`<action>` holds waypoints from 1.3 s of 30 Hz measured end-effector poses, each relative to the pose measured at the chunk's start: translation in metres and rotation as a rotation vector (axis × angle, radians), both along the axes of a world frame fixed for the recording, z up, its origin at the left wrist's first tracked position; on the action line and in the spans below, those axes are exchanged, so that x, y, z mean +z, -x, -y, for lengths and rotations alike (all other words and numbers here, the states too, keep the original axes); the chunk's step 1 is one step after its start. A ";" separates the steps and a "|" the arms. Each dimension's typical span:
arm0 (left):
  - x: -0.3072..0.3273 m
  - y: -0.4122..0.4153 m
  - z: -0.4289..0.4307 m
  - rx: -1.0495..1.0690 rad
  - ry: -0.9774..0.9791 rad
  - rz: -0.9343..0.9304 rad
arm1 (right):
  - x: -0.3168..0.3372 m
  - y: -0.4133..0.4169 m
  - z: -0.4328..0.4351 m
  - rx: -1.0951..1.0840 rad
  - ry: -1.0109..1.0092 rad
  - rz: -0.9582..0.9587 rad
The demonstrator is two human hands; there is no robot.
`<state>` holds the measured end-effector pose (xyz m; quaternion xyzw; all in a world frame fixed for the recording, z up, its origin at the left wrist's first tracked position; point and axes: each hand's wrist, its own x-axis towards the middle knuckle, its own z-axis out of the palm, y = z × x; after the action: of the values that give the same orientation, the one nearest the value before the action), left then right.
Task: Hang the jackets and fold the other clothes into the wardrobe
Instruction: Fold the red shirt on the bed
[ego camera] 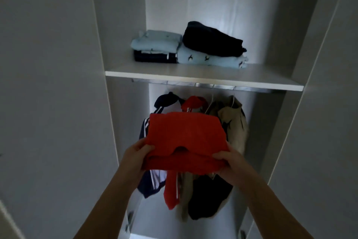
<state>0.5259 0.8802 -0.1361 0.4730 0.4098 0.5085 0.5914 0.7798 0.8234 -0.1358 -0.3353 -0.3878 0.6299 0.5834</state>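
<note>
White wardrobe shelf (193,77), navy folded garment (155,58) beside pale-blue printed garment (209,59) lying on it

Dim and grey-blue all over, with grainy softness. Brightest on the back wall (222,6) of the wardrobe (120,35) and along the front edge of the shelf (193,79), lit perhaps from behind the camera. Faint vertical streaks of light on that back wall. Deep shadow under that shelf and among the hanging jackets (193,190), too dark for detail. Slightly blurred on the red garment (186,138). Strongly bent at the edges, with the doors (48,83) leaning inward
</note>
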 end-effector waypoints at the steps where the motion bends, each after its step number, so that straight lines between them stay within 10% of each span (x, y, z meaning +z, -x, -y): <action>1: 0.010 -0.008 -0.023 -0.008 -0.031 0.005 | 0.009 -0.005 -0.020 -0.012 -0.026 -0.013; 11: 0.169 -0.051 -0.227 0.042 -0.274 0.072 | 0.176 -0.033 -0.206 -0.118 -0.178 0.087; 19: 0.197 -0.001 -0.380 0.232 -0.229 -0.394 | 0.211 0.030 -0.348 -0.291 -0.018 0.392; 23: 0.185 0.037 -0.418 0.291 -0.271 -0.707 | 0.203 0.070 -0.400 -0.305 0.020 0.833; 28: 0.205 0.035 -0.427 0.411 -0.790 -1.091 | 0.207 0.078 -0.437 -0.688 -0.340 1.600; 33: 0.209 0.016 -0.444 -0.158 -0.697 -1.242 | 0.204 0.098 -0.464 -0.004 -0.326 1.687; 39: 0.191 0.029 -0.453 -0.231 -0.555 -1.545 | 0.189 0.095 -0.471 0.147 -0.156 1.865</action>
<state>0.4966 1.3332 0.0551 0.8570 0.5091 0.0589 0.0535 0.6847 1.2944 0.0534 -0.6394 -0.7601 0.1146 0.0165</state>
